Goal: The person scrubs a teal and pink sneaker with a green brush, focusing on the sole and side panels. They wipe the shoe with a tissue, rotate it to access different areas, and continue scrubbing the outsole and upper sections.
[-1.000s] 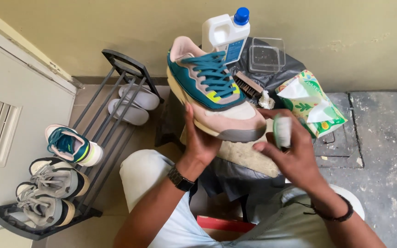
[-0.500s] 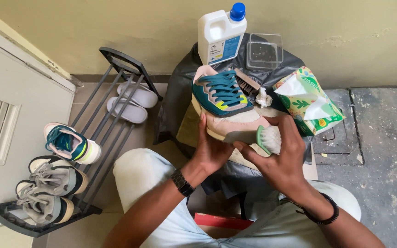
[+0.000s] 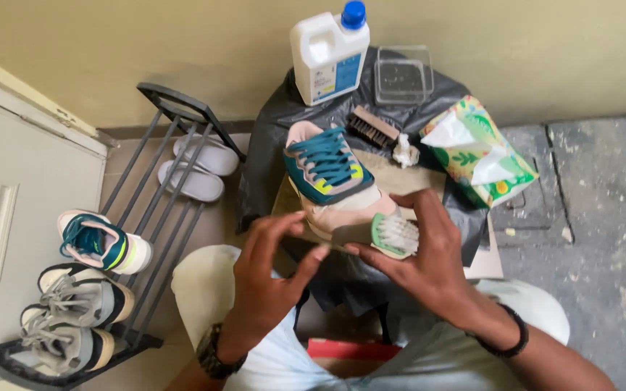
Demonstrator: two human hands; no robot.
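1. Sneaker, pink suede with teal laces and yellow accents (image 3: 335,185): it lies on a black plastic sheet (image 3: 269,137), long axis running near to far, toe toward the person.
2. Right hand (image 3: 429,261) pinches a small pale-green brush with white bristles (image 3: 394,235) just at the toe's right.
3. Left hand (image 3: 273,279), fingers spread and empty, hovers near-left of the toe, seemingly not touching.
4. Farther out: white jug (image 3: 327,54), wooden brush (image 3: 374,127).

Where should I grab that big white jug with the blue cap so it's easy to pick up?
Probably by the handle moulded into the white jug, on its upper left corner beside the blue cap. The jug stands upright against the wall, so come from the front and above; the brush and shoe lie lower down.
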